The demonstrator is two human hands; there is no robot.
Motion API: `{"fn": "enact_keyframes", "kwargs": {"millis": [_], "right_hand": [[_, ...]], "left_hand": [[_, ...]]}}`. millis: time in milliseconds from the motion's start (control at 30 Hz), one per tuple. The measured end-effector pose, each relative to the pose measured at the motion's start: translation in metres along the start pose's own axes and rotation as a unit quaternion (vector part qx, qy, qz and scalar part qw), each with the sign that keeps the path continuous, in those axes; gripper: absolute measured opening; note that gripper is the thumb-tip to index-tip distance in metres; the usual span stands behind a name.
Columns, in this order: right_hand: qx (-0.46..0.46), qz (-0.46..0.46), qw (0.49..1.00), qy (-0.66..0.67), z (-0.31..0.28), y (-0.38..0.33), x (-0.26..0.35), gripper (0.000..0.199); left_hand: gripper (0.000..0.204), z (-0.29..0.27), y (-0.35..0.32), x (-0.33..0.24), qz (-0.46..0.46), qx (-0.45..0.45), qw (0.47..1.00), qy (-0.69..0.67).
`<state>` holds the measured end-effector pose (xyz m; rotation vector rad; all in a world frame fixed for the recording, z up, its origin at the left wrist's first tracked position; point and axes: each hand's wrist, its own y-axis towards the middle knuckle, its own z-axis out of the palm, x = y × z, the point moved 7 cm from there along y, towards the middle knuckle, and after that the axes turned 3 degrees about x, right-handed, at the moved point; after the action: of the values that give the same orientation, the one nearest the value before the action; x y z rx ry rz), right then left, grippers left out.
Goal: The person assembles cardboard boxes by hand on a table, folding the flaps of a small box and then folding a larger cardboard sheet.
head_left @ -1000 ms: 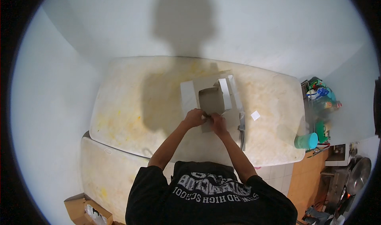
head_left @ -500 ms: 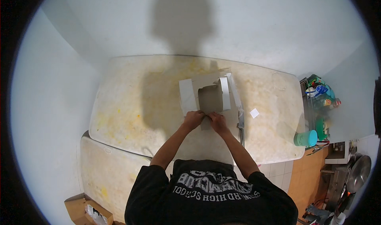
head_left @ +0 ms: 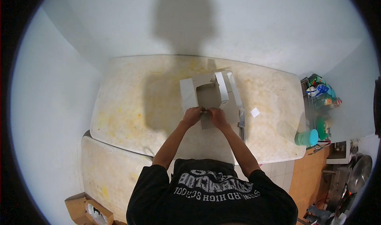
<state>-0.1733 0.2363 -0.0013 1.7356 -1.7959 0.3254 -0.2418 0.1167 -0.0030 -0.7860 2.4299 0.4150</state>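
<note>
A cardboard box point(head_left: 208, 95), grey inside with white folded flaps, stands partly folded on the table in front of me. My left hand point(head_left: 193, 116) pinches its near edge with bent fingers. Right beside it, my right hand point(head_left: 217, 117) closes on the same edge, the fingertips of both hands nearly meeting. A white flap point(head_left: 188, 91) stands out on the left of the box, another white flap point(head_left: 222, 87) rises on the right. Below the hands a grey near flap point(head_left: 206, 124) shows. My fingers hide the exact fold between them.
Larger flat cardboard point(head_left: 231, 113) lies under and right of the box. A small white square point(head_left: 254, 112) lies on the stained table point(head_left: 119, 94). A turquoise cup point(head_left: 306, 138) stands at the right edge, beside a rack of goods point(head_left: 320, 92). An open carton point(head_left: 75, 209) sits lower left.
The right white flap has tipped a little to the left, and the grey inside looks narrower. Both hands stay at the near edge, the right one shifted slightly left.
</note>
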Motion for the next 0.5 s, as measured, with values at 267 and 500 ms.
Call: {"fn": "enact_keyframes", "kwargs": {"millis": [267, 500], "right_hand": [[0.044, 0.027, 0.998, 0.021, 0.007, 0.01, -0.006, 0.018], [0.006, -0.012, 1.0, -0.021, 0.009, 0.011, 0.004, 0.017]], "left_hand": [[0.013, -0.01, 0.002, 0.004, 0.012, -0.007, 1.0, 0.008], [0.02, 0.0, -0.001, 0.003, 0.015, -0.004, 0.998, 0.055]]}}
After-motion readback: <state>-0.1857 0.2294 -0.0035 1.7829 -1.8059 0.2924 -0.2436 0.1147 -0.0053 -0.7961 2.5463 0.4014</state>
